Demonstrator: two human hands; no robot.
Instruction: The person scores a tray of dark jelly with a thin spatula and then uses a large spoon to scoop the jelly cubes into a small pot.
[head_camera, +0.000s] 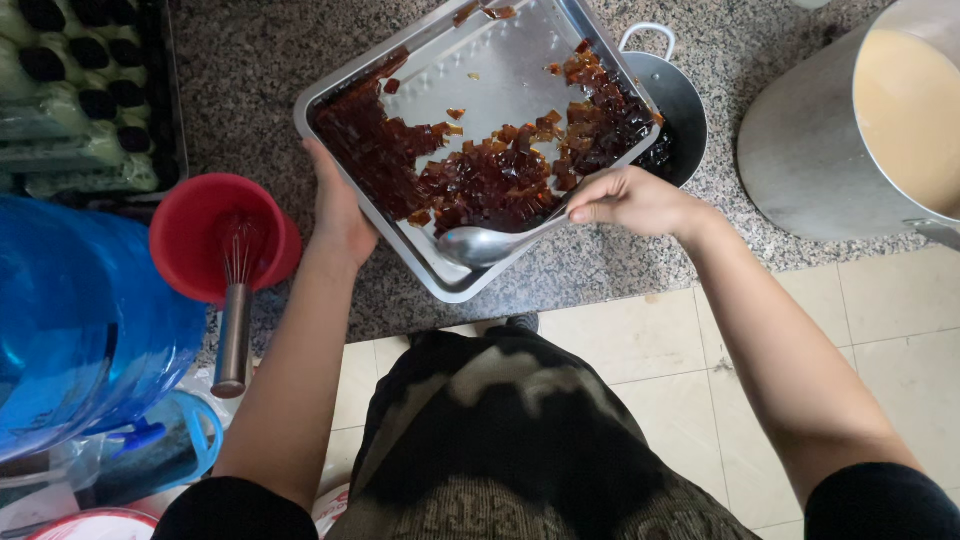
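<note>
My left hand (338, 210) grips the near-left rim of a square metal tray (500, 60), which is tilted over a dark pot (672, 100). Dark brown jelly cubes (480, 170) lie across the tray and pile at its right edge above the pot. My right hand (630, 198) holds a large metal spoon (482, 243) by its handle. The spoon's bowl rests on the tray's lower inside, just below the cubes. The pot is mostly hidden behind the tray.
A big steel pot of creamy beige liquid (905, 110) stands at the right on the speckled stone counter (250, 60). A red cup with a whisk (222, 240) sits left, beside a blue water jug (80, 320). Dark-capped bottles (80, 90) fill the upper left. Tiled floor lies below.
</note>
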